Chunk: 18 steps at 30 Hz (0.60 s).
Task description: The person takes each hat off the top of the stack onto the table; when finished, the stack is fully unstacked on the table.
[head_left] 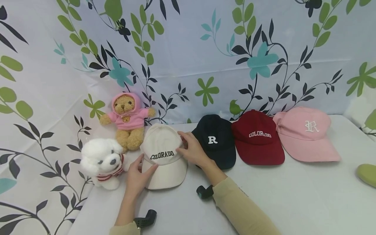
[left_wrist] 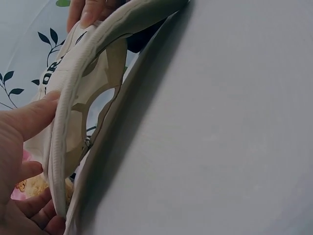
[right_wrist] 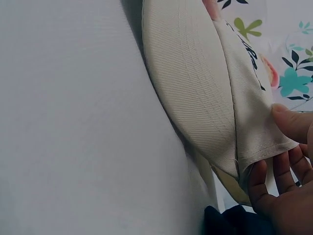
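Observation:
A cream baseball cap with dark COLORADO lettering lies on the white table, brim toward me. My left hand pinches its left side; in the left wrist view the thumb presses the front beside the brim and fingers reach the lower edge. On the opposite side my right hand grips the cap's edge. The right wrist view shows that thumb on the outside of the crown and the fingers curled beneath the rim. Part of the cap's inside is visible from the left wrist.
Left of the cap sit a white plush dog and a teddy bear in a pink hoodie. To the right stand a black cap, a red cap and a pink cap. A green object lies at the right edge.

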Tool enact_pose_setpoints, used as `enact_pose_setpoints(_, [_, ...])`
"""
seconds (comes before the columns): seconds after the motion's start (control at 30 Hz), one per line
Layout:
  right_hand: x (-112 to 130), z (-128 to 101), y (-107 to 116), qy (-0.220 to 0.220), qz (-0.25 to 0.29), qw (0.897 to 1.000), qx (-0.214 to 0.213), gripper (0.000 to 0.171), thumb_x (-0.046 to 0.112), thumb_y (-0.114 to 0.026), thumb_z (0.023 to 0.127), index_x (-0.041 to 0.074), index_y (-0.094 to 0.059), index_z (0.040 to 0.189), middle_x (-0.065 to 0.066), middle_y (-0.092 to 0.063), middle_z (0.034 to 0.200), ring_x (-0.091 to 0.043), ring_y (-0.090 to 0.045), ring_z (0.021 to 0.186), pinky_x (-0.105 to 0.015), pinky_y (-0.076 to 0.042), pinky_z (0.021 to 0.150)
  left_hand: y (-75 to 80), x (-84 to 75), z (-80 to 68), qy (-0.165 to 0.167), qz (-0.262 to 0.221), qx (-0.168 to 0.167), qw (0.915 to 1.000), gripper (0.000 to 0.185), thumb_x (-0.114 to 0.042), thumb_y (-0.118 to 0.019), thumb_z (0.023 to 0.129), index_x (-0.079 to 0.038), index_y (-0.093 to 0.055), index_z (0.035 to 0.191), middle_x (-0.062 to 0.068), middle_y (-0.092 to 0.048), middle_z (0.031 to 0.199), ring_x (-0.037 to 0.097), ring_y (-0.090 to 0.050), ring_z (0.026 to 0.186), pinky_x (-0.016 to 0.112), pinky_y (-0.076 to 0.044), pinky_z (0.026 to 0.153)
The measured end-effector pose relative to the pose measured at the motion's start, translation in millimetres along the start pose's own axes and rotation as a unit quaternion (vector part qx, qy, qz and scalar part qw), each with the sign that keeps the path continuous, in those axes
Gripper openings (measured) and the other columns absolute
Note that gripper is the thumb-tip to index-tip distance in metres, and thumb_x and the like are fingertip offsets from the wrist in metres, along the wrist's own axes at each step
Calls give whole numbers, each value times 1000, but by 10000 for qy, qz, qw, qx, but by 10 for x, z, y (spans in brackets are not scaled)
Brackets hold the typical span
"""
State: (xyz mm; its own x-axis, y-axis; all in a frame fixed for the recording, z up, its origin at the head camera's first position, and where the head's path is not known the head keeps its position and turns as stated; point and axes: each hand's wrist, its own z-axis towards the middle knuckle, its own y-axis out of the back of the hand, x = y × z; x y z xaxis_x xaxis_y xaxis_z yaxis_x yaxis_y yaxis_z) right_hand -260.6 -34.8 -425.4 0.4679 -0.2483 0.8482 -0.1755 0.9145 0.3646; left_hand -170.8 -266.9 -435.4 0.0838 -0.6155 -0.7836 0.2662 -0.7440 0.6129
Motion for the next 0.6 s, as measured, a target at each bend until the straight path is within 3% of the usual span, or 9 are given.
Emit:
enact_pose_setpoints(0.27, [-55, 57, 44, -68, -17, 9999, -99, 63, -2, -74, 88, -2, -49, 146, -14, -52, 118, -25, -52, 99, -34, -49, 84, -47, -38, 105, -102, 121, 121, 9998, 87, -45, -75, 90, -3, -36, 156, 26, -49, 138, 34, -55, 107, 44, -49, 83])
enact_pose_setpoints(0.6, [-50, 239, 171, -125, -156, 9997, 161, 56, -2, -68, 93, -4, -49, 145, -15, -55, 117, -27, -58, 107, -35, -50, 92, -66, -82, 283, -198, 86, 251, 9995, 84, -39, -73, 93, -2, -34, 156, 29, -42, 147, 42, -50, 122, 56, -43, 98])
